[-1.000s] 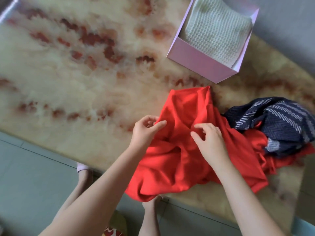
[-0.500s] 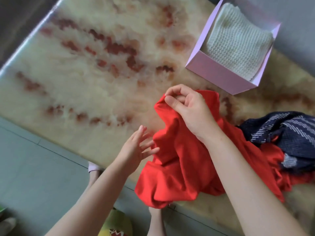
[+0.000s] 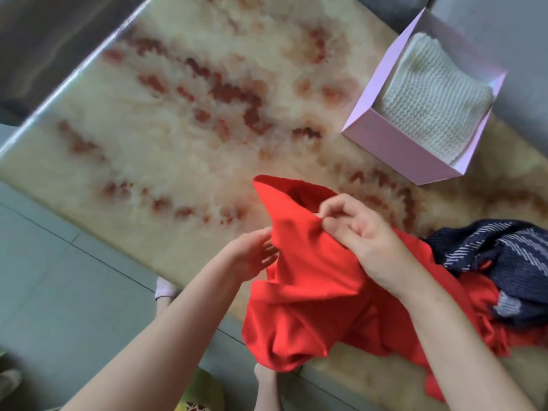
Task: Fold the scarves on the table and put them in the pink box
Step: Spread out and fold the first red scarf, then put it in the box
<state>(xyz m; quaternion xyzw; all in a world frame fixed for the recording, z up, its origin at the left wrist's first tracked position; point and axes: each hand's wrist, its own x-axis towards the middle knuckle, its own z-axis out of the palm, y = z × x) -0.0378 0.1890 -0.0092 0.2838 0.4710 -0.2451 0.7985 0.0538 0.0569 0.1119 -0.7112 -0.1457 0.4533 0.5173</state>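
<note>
A crumpled red scarf [image 3: 314,292] lies on the marble table [image 3: 178,129] and hangs over its near edge. My right hand [image 3: 361,235] pinches a raised fold of it between thumb and fingers. My left hand [image 3: 252,256] touches the scarf's left side, its fingertips hidden behind the cloth. A dark blue striped scarf [image 3: 510,259] lies bunched on the red one at the right. The pink box [image 3: 415,149] stands at the far right with a folded white knitted scarf [image 3: 430,99] inside.
The table's near edge runs diagonally below my arms, with grey floor tiles [image 3: 59,292] beyond it. My feet and a patterned slipper [image 3: 201,393] show below the edge. A grey surface [image 3: 504,31] lies behind the box.
My right hand moved from the scarf's middle to a lifted fold and pinched it. My left hand let go, opened, then returned to the scarf's left side. The view shifted.
</note>
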